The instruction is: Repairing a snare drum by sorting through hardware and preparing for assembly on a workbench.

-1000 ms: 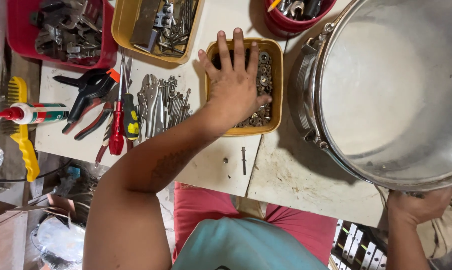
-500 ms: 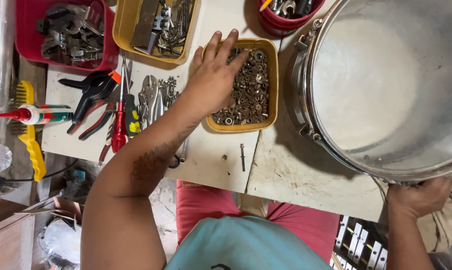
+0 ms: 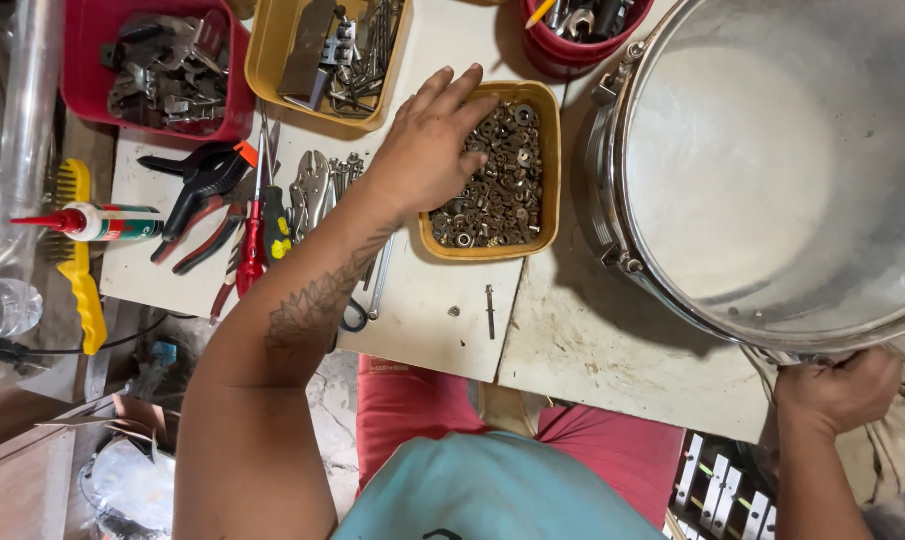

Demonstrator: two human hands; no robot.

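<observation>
Hands at a cluttered work surface [image 3: 593,350], seen from above. The left hand [image 3: 428,150] lies palm-down across the left half of a yellow tray [image 3: 545,170] filled with small metal nuts and washers [image 3: 503,190]; its fingers are loosely spread and point toward one o'clock, and whether the fingertips pinch a piece underneath cannot be told. The tray sits near the middle of the view, its long axis running twelve to six o'clock. At three o'clock of it, just beside, stands a large shiny metal drum [image 3: 773,170], open side up, filling the upper right. The right hand [image 3: 838,390] is at five o'clock, its grip closed on the drum's lower rim.

The nuts and washers look hard, light singly, and prone to slipping and rolling, so they are probably best taken by a fingertip pinch or scooped in a cupped palm. The tray itself looks like stiff plastic, heavy with its load, and likely best lifted by its two long walls. The drum looks rigid and bulky, with thin smooth walls; the rim and the side clamps seem the surest holds.

At six o'clock of the tray a bolt [image 3: 490,310] lies on the surface, pointing twelve to six. At nine o'clock lie a red screwdriver [image 3: 253,235] and pliers [image 3: 308,195]. At eleven o'clock is another yellow tray of tools [image 3: 273,60], and farther left a red bin [image 3: 83,90] of metal parts.
</observation>
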